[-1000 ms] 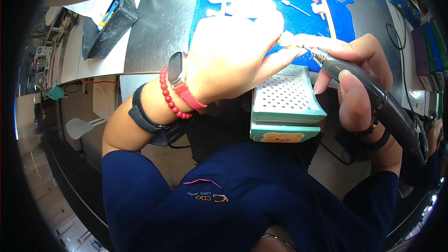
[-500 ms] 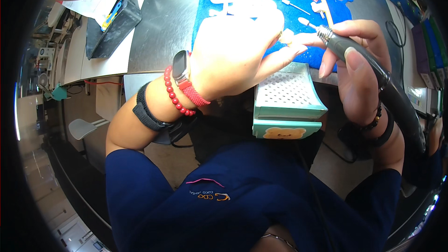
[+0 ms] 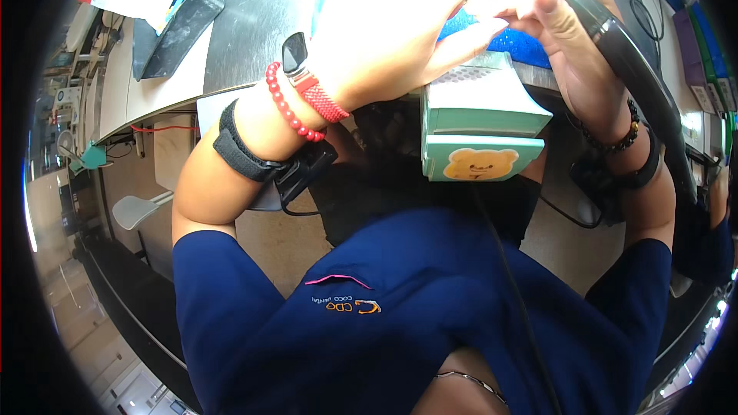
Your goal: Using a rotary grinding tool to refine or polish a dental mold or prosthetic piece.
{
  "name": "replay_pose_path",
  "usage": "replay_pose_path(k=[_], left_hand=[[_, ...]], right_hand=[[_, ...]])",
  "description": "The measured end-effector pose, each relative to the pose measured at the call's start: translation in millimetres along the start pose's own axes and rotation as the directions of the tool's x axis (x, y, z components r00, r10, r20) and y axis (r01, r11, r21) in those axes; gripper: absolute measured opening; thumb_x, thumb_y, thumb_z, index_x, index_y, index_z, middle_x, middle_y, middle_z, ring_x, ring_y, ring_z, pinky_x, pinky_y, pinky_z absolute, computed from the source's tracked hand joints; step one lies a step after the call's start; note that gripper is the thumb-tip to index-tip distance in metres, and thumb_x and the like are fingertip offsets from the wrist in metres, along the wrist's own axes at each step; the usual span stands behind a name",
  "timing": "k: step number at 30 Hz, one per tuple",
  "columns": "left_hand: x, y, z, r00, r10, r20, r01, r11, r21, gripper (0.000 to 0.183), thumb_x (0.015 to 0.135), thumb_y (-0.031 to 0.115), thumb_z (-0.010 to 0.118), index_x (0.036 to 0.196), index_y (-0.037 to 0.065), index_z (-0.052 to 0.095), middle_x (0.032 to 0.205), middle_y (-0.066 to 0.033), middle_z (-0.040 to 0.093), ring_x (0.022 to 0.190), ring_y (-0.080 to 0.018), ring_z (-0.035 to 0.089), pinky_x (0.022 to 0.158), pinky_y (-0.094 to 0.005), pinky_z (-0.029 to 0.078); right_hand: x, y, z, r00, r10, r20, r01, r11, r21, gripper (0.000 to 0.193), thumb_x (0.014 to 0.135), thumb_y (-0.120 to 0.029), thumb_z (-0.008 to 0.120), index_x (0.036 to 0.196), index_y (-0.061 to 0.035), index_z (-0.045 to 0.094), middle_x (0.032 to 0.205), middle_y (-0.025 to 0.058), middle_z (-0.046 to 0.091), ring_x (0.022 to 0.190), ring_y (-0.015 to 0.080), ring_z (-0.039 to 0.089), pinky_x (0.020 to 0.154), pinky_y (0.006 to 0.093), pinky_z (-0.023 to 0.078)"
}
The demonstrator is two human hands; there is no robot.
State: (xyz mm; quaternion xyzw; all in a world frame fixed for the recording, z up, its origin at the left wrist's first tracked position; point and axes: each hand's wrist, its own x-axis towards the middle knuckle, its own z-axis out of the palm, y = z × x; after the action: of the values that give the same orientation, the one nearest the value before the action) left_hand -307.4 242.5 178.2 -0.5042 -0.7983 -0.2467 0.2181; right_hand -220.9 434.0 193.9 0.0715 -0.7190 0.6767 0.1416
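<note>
Rotary handpiece (image 3: 626, 42), dark and pen-shaped, is held by the right hand (image 3: 580, 69) in the head view: it slants from the top edge of the picture, over the blue mat (image 3: 530, 48), down along the outer side of the right wrist. Thumb and forefinger are closed around its front part, with the other fingers reaching toward the left fingertips. The left hand (image 3: 392, 38) is bent over the mat, its fingers drawn together near the tips; glare washes them out, so I cannot tell whether something is pinched there. A mint-green box (image 3: 488, 123) with a perforated top and a bear sticker (image 3: 480, 165) sits just below both hands, and a black tray (image 3: 177, 27) is well off to the left.

The handpiece looks stiff and fairly weighty, its smooth casing probably a little slippery under damp fingers. It should handle best gripped like a pen at the slim front, the thick rear left to balance over the hand; the fine tip end is likely the fragile part.
</note>
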Motion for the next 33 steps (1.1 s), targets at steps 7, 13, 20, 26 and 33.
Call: replay_pose_path(k=[7, 13, 20, 26, 33], left_hand=[[1, -7, 4, 0.996, 0.083, -0.021, -0.083, 0.996, 0.021, 0.035, 0.078, 0.038, 0.074, 0.095, 0.009, 0.064, 0.081, -0.0074, 0.062, 0.075, -0.0239, 0.062, 0.068, -0.0343, 0.049], [4, -13, 5, 0.983, 0.178, -0.042, -0.175, 0.983, 0.059, 0.036, 0.077, 0.038, 0.076, 0.095, 0.01, 0.063, 0.079, -0.0067, 0.061, 0.073, -0.0236, 0.061, 0.067, -0.0342, 0.048], [-1, 0, -4, 0.991, 0.133, 0.008, -0.133, 0.982, 0.136, 0.041, 0.076, 0.042, 0.074, 0.102, 0.013, 0.063, 0.095, -0.0075, 0.063, 0.088, -0.0278, 0.061, 0.081, -0.0395, 0.047], [5, 1, -8, 0.991, 0.118, 0.055, -0.122, 0.99, 0.066, 0.036, 0.078, 0.041, 0.071, 0.098, 0.013, 0.064, 0.096, -0.0087, 0.063, 0.089, -0.0292, 0.061, 0.079, -0.0411, 0.047], [8, 5, -14, 0.991, 0.037, 0.127, -0.035, 0.999, -0.018, 0.035, 0.079, 0.041, 0.071, 0.094, 0.01, 0.062, 0.08, -0.0059, 0.061, 0.073, -0.0244, 0.06, 0.067, -0.037, 0.048]], right_hand=[[7, 10, -7, 0.985, -0.017, 0.172, 0.048, 0.984, -0.174, 0.022, 0.092, -0.009, 0.056, 0.111, 0.0012, 0.056, 0.087, 0.0059, 0.061, 0.082, 0.0141, 0.057, 0.08, 0.0278, 0.045], [9, 15, -8, 0.972, -0.006, 0.233, 0.042, 0.988, -0.148, 0.019, 0.088, -0.008, 0.062, 0.106, -0.0018, 0.064, 0.088, 0.0052, 0.059, 0.081, 0.0151, 0.054, 0.078, 0.027, 0.043], [4, 1, -6, 0.936, 0.187, 0.3, -0.24, 0.959, 0.151, 0.015, 0.087, -0.006, 0.063, 0.101, -0.0017, 0.065, 0.096, 0.0077, 0.057, 0.085, 0.0144, 0.057, 0.072, 0.0285, 0.047], [7, 6, -1, 0.951, 0.155, 0.268, -0.198, 0.97, 0.141, 0.027, 0.09, -0.008, 0.061, 0.114, 0.002, 0.053, 0.091, 0.0044, 0.061, 0.078, 0.0089, 0.059, 0.072, 0.0237, 0.049], [3, 2, -3, 0.998, 0.052, 0.031, -0.059, 0.966, 0.253, 0.023, 0.092, -0.011, 0.055, 0.109, 0.0038, 0.054, 0.09, 0.0088, 0.063, 0.071, 0.01, 0.058, 0.07, 0.024, 0.047]])
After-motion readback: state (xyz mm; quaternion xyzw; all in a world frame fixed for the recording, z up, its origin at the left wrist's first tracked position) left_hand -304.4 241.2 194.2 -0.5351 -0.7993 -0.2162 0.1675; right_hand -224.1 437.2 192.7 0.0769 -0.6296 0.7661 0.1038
